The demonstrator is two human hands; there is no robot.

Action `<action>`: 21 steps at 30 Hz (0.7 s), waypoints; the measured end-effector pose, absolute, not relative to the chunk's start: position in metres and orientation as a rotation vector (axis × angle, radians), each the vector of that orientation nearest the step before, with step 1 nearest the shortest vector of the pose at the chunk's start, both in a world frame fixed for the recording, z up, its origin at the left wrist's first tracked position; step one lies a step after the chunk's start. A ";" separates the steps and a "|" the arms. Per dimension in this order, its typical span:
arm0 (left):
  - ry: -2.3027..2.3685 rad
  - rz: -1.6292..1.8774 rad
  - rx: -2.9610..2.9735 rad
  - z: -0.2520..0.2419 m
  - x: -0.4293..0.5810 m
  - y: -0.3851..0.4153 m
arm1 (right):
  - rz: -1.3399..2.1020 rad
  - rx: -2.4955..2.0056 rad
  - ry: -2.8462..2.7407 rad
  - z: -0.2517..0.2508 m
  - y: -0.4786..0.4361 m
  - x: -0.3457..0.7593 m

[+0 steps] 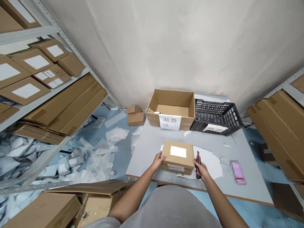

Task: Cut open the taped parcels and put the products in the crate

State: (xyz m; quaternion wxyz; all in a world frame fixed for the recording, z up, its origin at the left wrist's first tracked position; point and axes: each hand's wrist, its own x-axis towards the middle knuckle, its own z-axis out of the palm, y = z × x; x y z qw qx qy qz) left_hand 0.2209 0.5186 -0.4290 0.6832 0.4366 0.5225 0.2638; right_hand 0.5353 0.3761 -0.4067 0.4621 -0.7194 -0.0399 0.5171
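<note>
blk crate (200, 124) beside open ctn (174, 97), shelf (47, 96) w/ boxes (35, 62), flr (97, 110) scraps (117, 134)

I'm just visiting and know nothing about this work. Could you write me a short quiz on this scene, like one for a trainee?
1. Which hand holds the box cutter?
2. True or false: the black plastic crate stands to the right of the open cardboard box.
3. What is the left hand touching?
A) the crate
B) the labelled carton
C) the box cutter

Key:
1. The right hand
2. True
3. B
</note>
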 end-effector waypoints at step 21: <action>1.461 0.614 1.705 -0.368 0.273 0.511 | 1.060 -1.865 -0.193 -0.441 0.402 0.519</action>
